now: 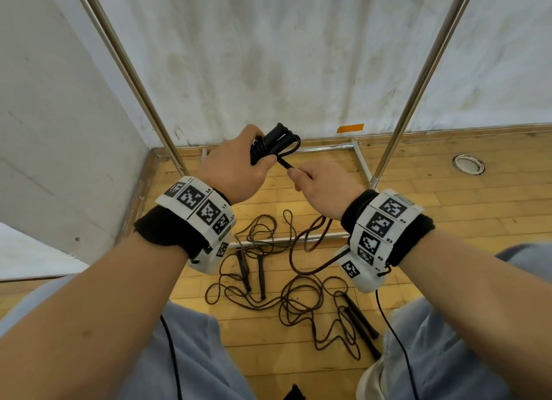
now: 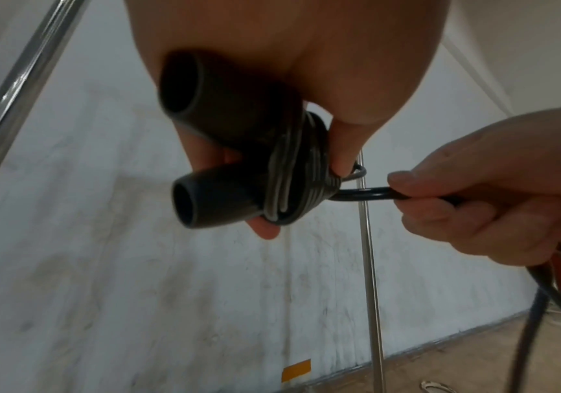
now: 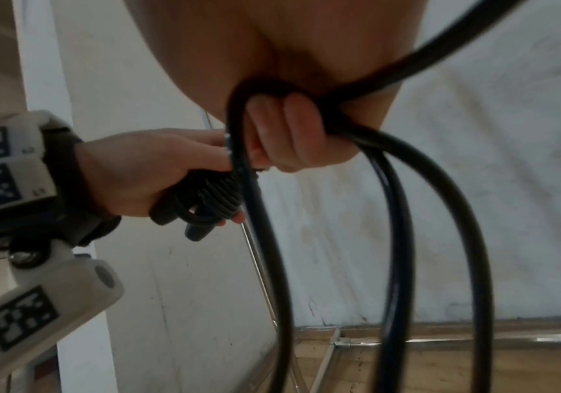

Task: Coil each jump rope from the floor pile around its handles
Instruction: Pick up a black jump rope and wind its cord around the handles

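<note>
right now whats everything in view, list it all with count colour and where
held jump rope: one, black, two handles side by side in the left hand, cord partly wound round them, loose cord running through the right hand and hanging down
floor pile of jump ropes: count unclear, four handles visible, dark cords tangled on the wooden floor below the hands
metal frame: one, silver, two upright poles plus base bars on the floor
orange tape: one piece, low on the white back wall
round fitting: one, white, set in the floor at right
wrist cameras: two, white with black markers, one on each wrist
left hand: grips the handles and coil
right hand: holds the cord
</note>
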A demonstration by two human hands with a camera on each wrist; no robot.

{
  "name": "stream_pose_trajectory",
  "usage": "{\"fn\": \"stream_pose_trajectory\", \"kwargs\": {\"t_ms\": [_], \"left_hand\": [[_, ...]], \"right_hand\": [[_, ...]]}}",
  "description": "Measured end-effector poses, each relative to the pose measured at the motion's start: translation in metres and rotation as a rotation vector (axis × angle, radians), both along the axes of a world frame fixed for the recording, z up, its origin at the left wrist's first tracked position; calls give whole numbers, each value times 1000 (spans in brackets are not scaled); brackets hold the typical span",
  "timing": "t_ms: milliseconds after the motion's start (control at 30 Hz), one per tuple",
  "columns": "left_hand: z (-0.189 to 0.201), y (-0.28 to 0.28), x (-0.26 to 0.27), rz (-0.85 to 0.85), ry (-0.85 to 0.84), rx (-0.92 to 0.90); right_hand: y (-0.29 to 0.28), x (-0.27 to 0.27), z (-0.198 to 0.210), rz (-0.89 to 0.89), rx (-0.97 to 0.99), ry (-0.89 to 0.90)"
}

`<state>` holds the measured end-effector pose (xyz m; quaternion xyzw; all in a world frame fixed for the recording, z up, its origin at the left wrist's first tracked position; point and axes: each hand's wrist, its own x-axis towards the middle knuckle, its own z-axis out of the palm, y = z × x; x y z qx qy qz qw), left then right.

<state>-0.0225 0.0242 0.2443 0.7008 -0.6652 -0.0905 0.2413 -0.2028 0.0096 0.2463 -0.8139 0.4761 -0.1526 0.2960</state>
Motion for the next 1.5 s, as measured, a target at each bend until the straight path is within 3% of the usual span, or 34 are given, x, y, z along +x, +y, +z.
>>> {"fn": "stream_pose_trajectory", "kwargs": {"t_ms": [200,333,567,767,933,1300,1500], "left_hand": [[-9,-4,-1,61,-151,41],[-13,-6,-3,48,-217,116],[-12,2,-23,-132,-346,222],[-8,16,-32,-339,-245,145],[-2,20,-34,-337,-152,107],[4,28,-40,-474,-150,53],[18,32,-40,-357,282,43]], "right_hand": [[0,-2,-1,40,-78,221],[0,-6,0,67,-69,226],[-4,-10,7,117,-288,217],[-18,-20,10,27,-181,44],[-26,-25,14,-28,-9,-199],[-37,-29,7,-44,185,-341],[-39,-27,1,0,529,-665]]}}
